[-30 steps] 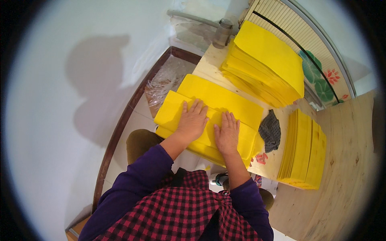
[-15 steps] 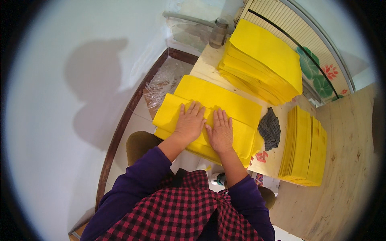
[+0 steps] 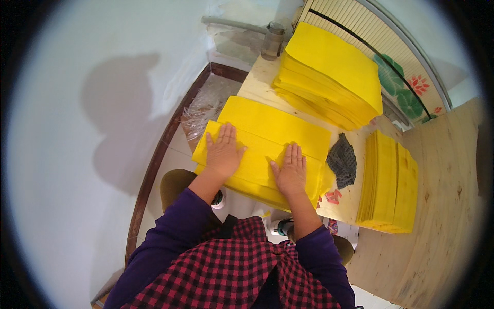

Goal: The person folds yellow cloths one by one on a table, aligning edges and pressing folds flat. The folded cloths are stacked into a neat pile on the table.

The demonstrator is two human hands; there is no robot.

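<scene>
A folded yellow felt-like sheet [image 3: 257, 152] lies on a low pile of more yellow sheets [image 3: 278, 117] at the near edge of the wooden table. Flat on the left part of the fold rests my left hand [image 3: 224, 154], fingers stretched out and thumb apart. My right hand [image 3: 291, 172] lies flat on the right part of the same fold, its fingers pointing away from me. Neither hand grips anything. The folded edge runs across the pile, and the flat sheet beneath shows beyond it.
A tall stack of yellow sheets [image 3: 332, 67] stands at the back of the table [image 3: 265, 77]. To the right are a dark grey knitted cloth [image 3: 342, 161] and a bundle of folded yellow pieces [image 3: 391, 183]. A jar [image 3: 272, 41] sits at the far left corner, near clear plastic wrapping [image 3: 208, 105].
My hands have spread apart along the fold, the left going left and the right slightly right and nearer to me. The fold looks flatter. The view has shifted a little.
</scene>
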